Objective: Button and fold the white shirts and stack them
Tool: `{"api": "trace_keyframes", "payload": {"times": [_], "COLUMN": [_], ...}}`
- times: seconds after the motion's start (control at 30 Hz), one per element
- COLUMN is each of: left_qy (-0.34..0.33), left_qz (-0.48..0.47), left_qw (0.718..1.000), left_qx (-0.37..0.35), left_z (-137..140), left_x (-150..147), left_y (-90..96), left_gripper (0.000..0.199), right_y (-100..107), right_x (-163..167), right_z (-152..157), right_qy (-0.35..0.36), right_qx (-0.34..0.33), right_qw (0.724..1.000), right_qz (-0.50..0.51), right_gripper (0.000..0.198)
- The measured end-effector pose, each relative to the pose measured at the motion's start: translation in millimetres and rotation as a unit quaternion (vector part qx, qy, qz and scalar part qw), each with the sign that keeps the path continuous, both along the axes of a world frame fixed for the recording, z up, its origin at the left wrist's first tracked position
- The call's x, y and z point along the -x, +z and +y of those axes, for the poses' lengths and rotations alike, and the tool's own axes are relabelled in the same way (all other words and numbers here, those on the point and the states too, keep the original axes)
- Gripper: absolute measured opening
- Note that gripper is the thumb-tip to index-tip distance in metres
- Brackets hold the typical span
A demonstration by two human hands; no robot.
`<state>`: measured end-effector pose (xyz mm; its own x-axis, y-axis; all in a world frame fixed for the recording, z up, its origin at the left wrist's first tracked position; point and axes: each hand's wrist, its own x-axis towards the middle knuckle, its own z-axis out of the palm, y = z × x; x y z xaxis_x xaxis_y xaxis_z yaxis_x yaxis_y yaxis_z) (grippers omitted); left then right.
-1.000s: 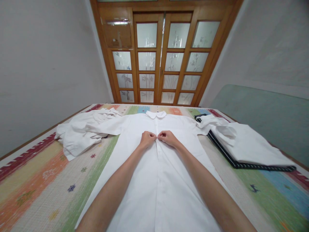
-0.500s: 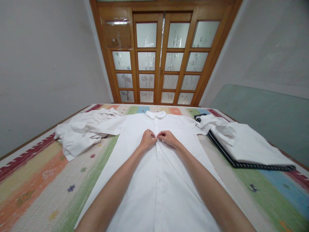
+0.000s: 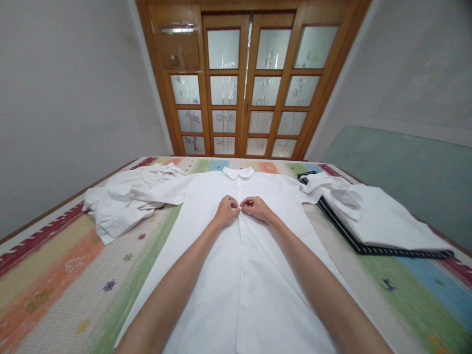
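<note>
A white collared shirt [image 3: 217,305] lies spread out face up, its collar [image 3: 238,172] at the far end and its button placket running down the middle toward me. Both hands meet at the placket, in the upper chest area. My left hand [image 3: 226,211] pinches the shirt front at the placket from the left. From the right, my right hand [image 3: 255,208] pinches the same spot, its fingertips almost touching the left ones. The button or buttonhole between the fingertips is too small to make out.
A crumpled white garment [image 3: 121,194] lies at the left. On the right, a folded white garment [image 3: 391,216] rests on a black striped cloth [image 3: 363,250]. A patterned, multicoloured cloth [image 3: 121,275] covers the surface. Beyond stand wooden doors with glass panes [image 3: 243,88].
Both hands stay pinched at the same place on the placket, with only slight finger movement. The view has tilted down very slightly.
</note>
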<state>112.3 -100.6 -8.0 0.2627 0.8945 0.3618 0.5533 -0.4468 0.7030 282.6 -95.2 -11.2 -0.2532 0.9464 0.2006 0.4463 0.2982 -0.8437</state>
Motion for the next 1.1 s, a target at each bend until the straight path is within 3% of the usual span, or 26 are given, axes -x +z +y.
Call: {"api": "trace_keyframes", "payload": {"times": [0.2,0.57,0.8,1.1], "left_qy": [-0.001,0.021,0.059,0.056], "left_qz": [-0.003,-0.001,0.01,0.041], "left_qw": [1.0,1.0,0.998,0.998], "left_qx": [0.009,0.002,0.011,0.001], "left_z": [-1.7,-0.1,1.5,1.4], "left_x": [1.2,-2.0,-1.4,7.1], "left_y": [3.0,0.0,0.7,6.5], "left_gripper": [0.011,0.015,0.009,0.004], "right_y": [4.2,4.9,4.3,4.0], "right_x": [0.9,7.3,7.3,6.2], "right_z": [-3.0,-6.6,-4.6,-4.5], "right_qy": [0.02,-0.007,-0.018,-0.026], "right_qx": [-0.017,-0.06,-0.048,-0.049], "right_qw": [0.999,0.996,0.997,0.998], "right_qz": [-0.026,-0.065,-0.062,-0.043], "right_gripper": [0.018,0.012,0.012,0.012]}}
